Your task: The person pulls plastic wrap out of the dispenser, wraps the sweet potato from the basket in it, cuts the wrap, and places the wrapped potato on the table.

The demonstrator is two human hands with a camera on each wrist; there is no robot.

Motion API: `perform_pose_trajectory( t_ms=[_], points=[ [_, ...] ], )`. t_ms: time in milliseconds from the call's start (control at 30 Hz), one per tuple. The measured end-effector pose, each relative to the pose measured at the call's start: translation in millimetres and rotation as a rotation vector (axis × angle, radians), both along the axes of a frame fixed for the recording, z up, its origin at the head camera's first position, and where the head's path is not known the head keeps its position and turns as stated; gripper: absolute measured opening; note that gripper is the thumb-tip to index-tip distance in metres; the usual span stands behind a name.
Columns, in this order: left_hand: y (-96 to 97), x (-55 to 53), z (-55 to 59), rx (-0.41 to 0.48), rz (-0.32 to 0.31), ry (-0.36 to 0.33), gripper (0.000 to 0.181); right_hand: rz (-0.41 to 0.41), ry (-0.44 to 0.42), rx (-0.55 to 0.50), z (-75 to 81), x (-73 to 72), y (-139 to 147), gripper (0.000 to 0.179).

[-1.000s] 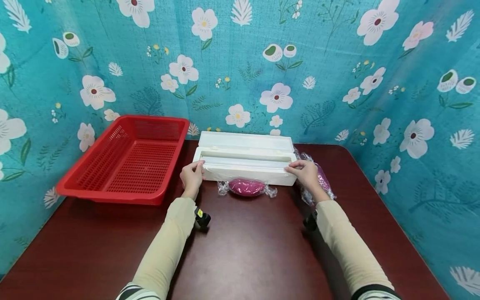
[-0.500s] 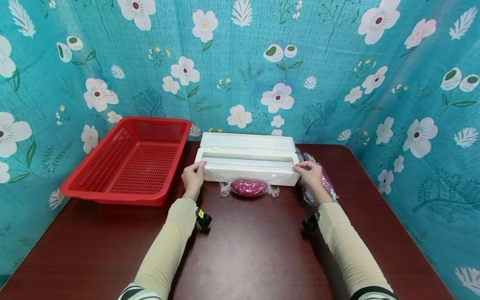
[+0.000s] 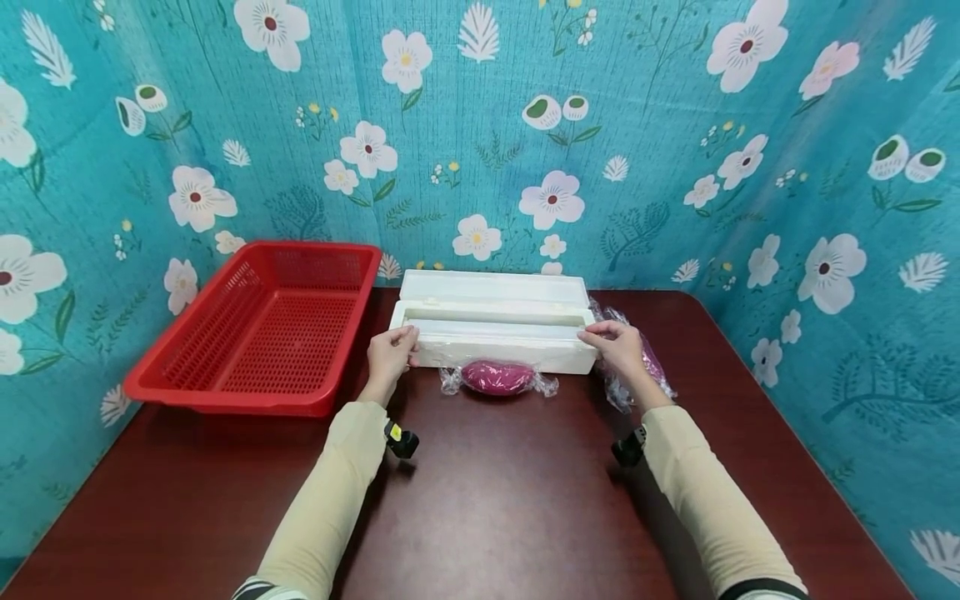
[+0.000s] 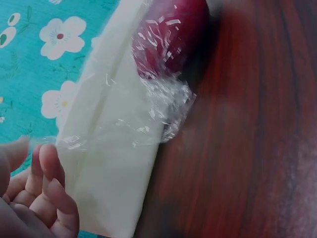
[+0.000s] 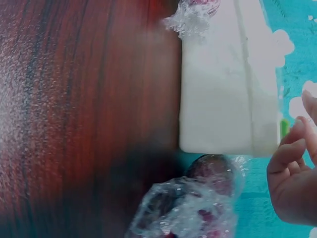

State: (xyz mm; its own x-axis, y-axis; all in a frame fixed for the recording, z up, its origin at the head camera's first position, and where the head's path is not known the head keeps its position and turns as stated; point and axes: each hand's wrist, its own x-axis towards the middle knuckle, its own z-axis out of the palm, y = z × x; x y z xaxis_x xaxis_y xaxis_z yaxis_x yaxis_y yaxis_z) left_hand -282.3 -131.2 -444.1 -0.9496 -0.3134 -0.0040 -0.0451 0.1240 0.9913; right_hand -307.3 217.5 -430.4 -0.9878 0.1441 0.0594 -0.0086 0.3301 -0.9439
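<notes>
A white cling film dispenser box (image 3: 510,357) stands lengthwise near the back of the table, its lid (image 3: 495,288) raised. Across its front runs clear cling film (image 4: 74,143). My left hand (image 3: 388,357) is at the box's left end and pinches the film's edge between thumb and finger. At the right end my right hand (image 3: 618,348) pinches at the film edge with thumb and forefinger; the film there is hardly visible. Against the box's front lies a magenta oblong thing (image 3: 497,377) wrapped in film, its ends twisted or bunched.
A red perforated plastic basket (image 3: 225,398) stands on the left of the dark wooden table (image 3: 495,500). Beside the box's right end lies another film-wrapped purple bundle (image 5: 193,208), partly behind my right forearm. A floral teal curtain (image 3: 465,100) hangs close behind.
My left fingertips have shifted slightly inward along the film edge. My right fingertips moved a little right, then back. The box, bundles and basket stay put; the head view has shifted slightly.
</notes>
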Motion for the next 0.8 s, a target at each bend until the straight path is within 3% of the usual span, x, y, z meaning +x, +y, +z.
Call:
perform_pose_trajectory(
  t_ms=[167,267,433,533,633,733,800],
  points=[
    [2.3,2.9,2.3,0.089,-0.035,0.005,0.031,0.035,0.065,0.082,5.4,6.5,-4,0.03],
    [4.5,4.3,3.4,0.089,-0.042,0.007,0.025,0.083,0.132,0.18,6.8,9.6,-4,0.028],
    [8.7,6.6,2.8,-0.163,0.009,0.094,0.02,0.114,0.297,0.418,5.9,16.3,-2,0.019],
    [9.9,8.1,1.1,-0.261,0.036,0.145,0.019,0.062,0.308,0.474,4.3,21.8,-1,0.017],
    [10.0,9.4,-0.6,-0.239,0.006,0.185,0.019,0.025,0.172,0.381,2.4,27.6,1,0.024],
    [10.7,10.3,-1.9,-0.182,-0.034,0.214,0.018,0.001,0.022,0.197,-2.5,30.6,-2,0.034],
    [11.4,10.6,-2.7,-0.142,-0.047,0.227,0.018,-0.013,-0.025,0.041,-11.9,27.9,-4,0.04]
  ],
)
